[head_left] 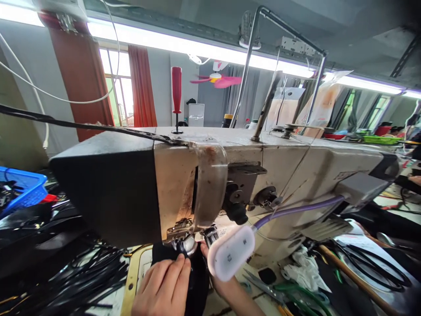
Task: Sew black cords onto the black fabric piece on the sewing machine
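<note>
A large sewing machine (292, 166) fills the middle of the head view. Black fabric (199, 285) lies under its needle area. My left hand (164, 285) rests on the fabric just in front of the metal presser part (187, 243), its fingers close together and pressing the cloth. My right hand (210, 259) is beside the needle area, mostly hidden behind the white lamp (232, 253); one fingertip shows near the presser part, and its grip cannot be made out.
Black strips (95, 263) are heaped at the left, near a blue basket (26, 188). Green-handled scissors (279, 294), crumpled white material (305, 267) and a wooden stick (358, 281) lie at the right. A red screwdriver (176, 90) stands on the machine. Another person's hand (415, 179) shows far right.
</note>
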A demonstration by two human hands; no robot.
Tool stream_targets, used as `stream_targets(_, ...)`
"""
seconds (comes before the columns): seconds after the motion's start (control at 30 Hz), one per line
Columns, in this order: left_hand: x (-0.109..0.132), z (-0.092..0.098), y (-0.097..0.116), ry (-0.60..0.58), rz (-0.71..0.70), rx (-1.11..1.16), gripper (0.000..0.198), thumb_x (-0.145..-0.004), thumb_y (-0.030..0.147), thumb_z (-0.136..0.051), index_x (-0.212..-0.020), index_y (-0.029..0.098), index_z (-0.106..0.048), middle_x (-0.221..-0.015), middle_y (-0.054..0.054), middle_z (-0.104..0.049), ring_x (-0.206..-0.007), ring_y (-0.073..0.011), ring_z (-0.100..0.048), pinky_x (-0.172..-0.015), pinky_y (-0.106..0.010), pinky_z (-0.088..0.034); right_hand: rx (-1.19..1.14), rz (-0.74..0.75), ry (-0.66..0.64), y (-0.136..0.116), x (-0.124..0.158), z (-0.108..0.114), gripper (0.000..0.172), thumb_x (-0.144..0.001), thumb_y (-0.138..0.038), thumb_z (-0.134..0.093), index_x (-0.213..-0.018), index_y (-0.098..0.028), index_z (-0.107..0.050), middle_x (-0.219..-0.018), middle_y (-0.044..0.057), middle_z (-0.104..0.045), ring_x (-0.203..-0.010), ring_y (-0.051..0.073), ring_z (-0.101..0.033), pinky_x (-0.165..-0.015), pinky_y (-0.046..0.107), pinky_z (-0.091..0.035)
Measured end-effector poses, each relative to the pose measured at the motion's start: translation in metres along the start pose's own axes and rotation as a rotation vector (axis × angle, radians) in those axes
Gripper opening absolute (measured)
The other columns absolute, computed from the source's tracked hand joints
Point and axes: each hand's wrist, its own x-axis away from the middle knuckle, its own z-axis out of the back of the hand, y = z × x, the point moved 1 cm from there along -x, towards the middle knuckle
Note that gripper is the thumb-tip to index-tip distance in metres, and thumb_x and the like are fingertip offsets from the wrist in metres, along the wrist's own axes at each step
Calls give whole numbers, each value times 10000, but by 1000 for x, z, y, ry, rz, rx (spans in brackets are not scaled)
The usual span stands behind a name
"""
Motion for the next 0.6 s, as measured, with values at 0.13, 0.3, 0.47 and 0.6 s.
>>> stream_targets(0.13,-1,1,-7,6,-13,72,292,-915,35,-433,-988,133,-699,-936,-45,-760,-772,-175,-658,-761,-312,-492,4,-88,31,10,14,0,457,-845,-580,-521,-1083,-238,-707,-1117,81,-702,-1209,282,-557,-1084,415,-403)
stream_targets(0.3,1,4,-12,45,4,194,321,-932,24,-418,-977,154,-708,-912,-47,-740,-840,-157,-671,-792,-278,-518,39,-71,70,-6,23,0,336,-842,-462,-559,-1055,-245,-704,-1134,74,-693,-1200,289,-565,-1095,409,-382)
stream_targets(0.47,14,4,-22,123,41,366,264,-931,40,-475,-896,153,-710,-860,-39,-723,-989,-146,-669,-877,-224,-542,40,56,-75,-39,9,11,268,-796,-368,-611,-980,-194,-699,-1031,102,-714,-1020,285,-660,-981,405,-492)
stream_targets(0.6,19,4,-35,35,-10,437,336,-970,74,-404,-928,176,-722,-909,-24,-745,-1027,-120,-675,-927,-189,-536,222,181,-339,-58,-5,19,196,-850,-311,-579,-933,-213,-728,-1058,90,-714,-1037,259,-657,-1001,384,-472)
